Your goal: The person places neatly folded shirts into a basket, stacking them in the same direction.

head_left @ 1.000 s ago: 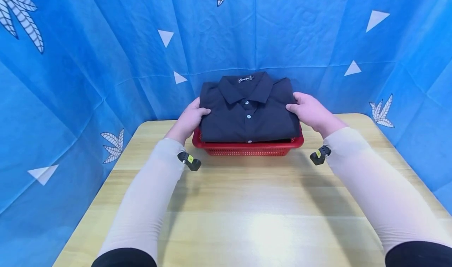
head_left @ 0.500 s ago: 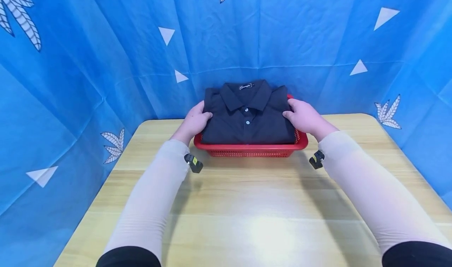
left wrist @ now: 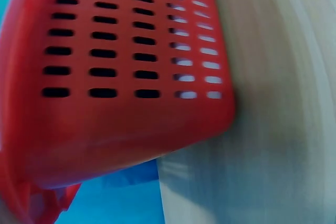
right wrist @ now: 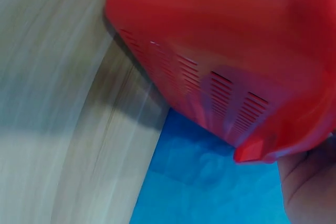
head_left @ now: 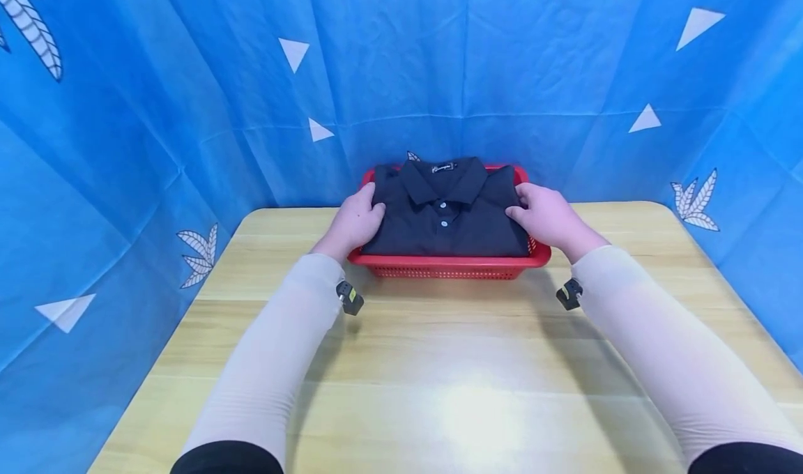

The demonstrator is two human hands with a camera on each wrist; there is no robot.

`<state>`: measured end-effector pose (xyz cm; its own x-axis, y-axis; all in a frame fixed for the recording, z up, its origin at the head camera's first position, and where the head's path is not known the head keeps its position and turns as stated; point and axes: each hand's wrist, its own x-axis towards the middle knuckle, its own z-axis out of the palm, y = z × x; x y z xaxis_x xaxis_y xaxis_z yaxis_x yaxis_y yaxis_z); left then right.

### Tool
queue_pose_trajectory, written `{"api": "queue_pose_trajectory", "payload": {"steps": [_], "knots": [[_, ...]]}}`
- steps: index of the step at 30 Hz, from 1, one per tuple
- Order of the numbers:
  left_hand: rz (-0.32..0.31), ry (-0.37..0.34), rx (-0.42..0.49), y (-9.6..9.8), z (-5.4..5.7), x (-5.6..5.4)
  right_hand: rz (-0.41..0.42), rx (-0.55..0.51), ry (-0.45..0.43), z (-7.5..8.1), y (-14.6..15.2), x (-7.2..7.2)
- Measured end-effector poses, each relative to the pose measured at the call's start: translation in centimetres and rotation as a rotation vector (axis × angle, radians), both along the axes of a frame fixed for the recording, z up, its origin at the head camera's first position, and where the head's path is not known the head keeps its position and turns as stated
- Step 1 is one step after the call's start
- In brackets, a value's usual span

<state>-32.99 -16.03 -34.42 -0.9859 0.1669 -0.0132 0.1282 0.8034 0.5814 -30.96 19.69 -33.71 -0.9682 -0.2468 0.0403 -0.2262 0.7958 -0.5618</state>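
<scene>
A folded dark shirt, with collar and pale buttons facing up, lies in the red plastic basket. At its left edge my left hand holds the shirt, thumb on top. My right hand grips the opposite edge in the same way, its thumb over the fabric. The other fingers of both hands are largely hidden by cloth and basket rim. In the left wrist view the slotted basket wall fills the left side. Part of the right hand shows below the rim in the right wrist view.
The basket stands at the back of a light wooden table. Right behind it hangs a blue curtain with white triangles and leaf prints, which also runs along both sides.
Both hands have lowered the shirt into the basket, so its collar sits lower and the basket's back rim now shows. The left hand has shifted slightly right.
</scene>
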Motion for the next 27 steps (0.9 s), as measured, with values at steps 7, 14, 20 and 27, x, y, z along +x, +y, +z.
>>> {"api": "queue_pose_trajectory", "payload": {"steps": [7, 14, 20, 27], "knots": [[-0.043, 0.129, -0.226, 0.5, -0.7, 0.5, -0.052, -0.005, -0.043, 0.3, -0.5, 0.3], [0.007, 0.177, -0.275, 0.8, -0.8, 0.8, -0.071, -0.002, -0.017, 0.1, -0.8, 0.4], [0.061, 0.198, -0.268, 0.9, -1.1, 1.0, -0.032, 0.039, 0.067, -0.5, -0.8, 0.6], [0.044, 0.221, -0.298, 1.4, -1.4, 0.7, -0.037, 0.042, 0.147, -1.3, -0.7, 1.4]]}}
